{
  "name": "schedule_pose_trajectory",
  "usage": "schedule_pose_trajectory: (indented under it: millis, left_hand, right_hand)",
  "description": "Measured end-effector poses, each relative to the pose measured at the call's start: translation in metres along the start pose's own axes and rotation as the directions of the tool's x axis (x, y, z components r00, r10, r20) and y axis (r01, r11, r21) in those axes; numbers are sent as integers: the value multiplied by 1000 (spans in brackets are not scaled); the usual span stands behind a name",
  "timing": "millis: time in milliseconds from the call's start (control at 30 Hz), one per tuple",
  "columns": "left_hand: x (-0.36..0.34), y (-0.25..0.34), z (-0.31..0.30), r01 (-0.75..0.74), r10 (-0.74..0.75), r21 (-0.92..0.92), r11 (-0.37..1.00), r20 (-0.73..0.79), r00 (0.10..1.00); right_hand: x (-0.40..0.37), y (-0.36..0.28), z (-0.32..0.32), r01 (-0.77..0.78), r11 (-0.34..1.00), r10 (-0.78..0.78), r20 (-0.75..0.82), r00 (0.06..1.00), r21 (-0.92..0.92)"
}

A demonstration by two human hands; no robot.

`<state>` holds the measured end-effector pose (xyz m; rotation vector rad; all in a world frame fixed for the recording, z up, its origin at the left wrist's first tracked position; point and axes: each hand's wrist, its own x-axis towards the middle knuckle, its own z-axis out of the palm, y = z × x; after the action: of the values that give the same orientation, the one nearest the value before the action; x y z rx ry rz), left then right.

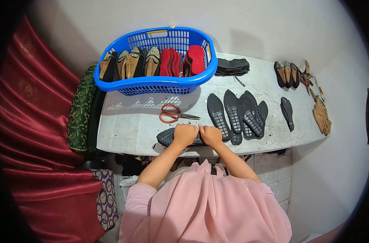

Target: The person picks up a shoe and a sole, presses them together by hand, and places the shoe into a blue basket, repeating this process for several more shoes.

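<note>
Apparently clasping a black sole [165,138] with left hand [185,135] and right hand [211,135] curled; could knock the scissors [179,115] at eleven o'clock by pulling up sharply

A person [208,198] in pink gripped a black sole [164,138] with left hand [185,134] and right hand [210,135], just on the near side of red-handled scissors [174,114]. Beyond the scissors stood a blue basket [152,83] of shoes [133,65]; more soles [217,113] lay to the scissors' right.
</note>
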<state>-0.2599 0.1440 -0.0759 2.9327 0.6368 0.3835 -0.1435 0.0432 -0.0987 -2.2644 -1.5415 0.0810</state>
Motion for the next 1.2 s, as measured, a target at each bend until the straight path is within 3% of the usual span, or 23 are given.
schedule_pose_trajectory:
  millis: [100, 300, 400, 567, 667, 767, 867, 967, 1067, 1200]
  left_hand:
    - [-3, 1, 3, -12, 12, 12, 1000, -8, 1000]
    - [-2, 1, 0, -37, 38, 36, 999, -20, 999]
    - [-2, -1, 2, -33, 33, 9, 999, -24, 999]
    - [0, -2, 5, 26, -27, -10, 1000, -26, 999]
    - [1, -5, -9, 67, -57, -138, 988, 73, 996]
    - [-14, -10, -24, 55, -106, -239, 970, -210, 972]
    - [-40, -21, -47, 35, -34, -3, 999, -266, 963]
    - [-58, -33, -47, 6, 6, 44, 999, -262, 965]
    - [-68, -27, -29, 111, -127, -80, 991, -242, 962]
    - [-65, -32, -25, 100, -127, -105, 989, -299, 946]
  right_hand:
    - [-4, 10, 9, 221, 953, -243, -83, 967, -208]
    - [1, -12, 9, -88, 995, 84, -73, 994, -56]
    - [1, -19, 9, -39, 999, 35, -143, 989, -30]
    - [5, -21, 7, -87, 996, 84, -92, 992, -32]
    - [6, -23, 4, -135, 991, 134, -70, 989, -11]
    - [7, -22, 6, -175, 984, 173, -60, 983, -18]
    - [8, -22, 7, -198, 980, 195, -85, 977, -33]
    - [8, -26, 3, -183, 982, 178, -106, 978, -40]
    - [5, -24, 5, -141, 989, 134, -125, 983, -42]
    - [7, -21, 11, -106, 991, 96, -110, 989, -86]
